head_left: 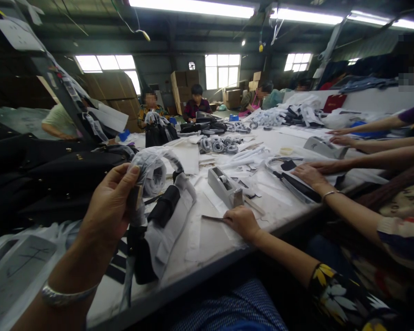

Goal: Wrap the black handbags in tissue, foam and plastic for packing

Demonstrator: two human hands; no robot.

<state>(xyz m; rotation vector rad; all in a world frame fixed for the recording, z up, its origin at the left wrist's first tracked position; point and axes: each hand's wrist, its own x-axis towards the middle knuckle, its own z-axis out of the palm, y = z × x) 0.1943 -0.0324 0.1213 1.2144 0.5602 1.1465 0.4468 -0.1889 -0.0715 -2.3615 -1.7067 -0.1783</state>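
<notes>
My left hand (112, 202), with a silver bracelet at the wrist, is closed on a black bag strap (165, 204) wrapped partly in clear plastic and white foam sheet. Thumb and fingers pinch its wrapped upper part, and the rest hangs over the near table edge. On the tabletop, my right hand (243, 223) is closed around the end of a thin dark strip (212, 218), whose exact kind I cannot make out. Just beyond that hand stands a grey tape dispenser (224, 186).
Black bags (72, 170) are stacked at left, above another dispenser (24, 257). Coiled wrapped straps (217, 145) lie mid-table (279, 207). At right, a co-worker's hands (310, 177) press on a strap beside another dispenser (322, 147). Several people sit across the table.
</notes>
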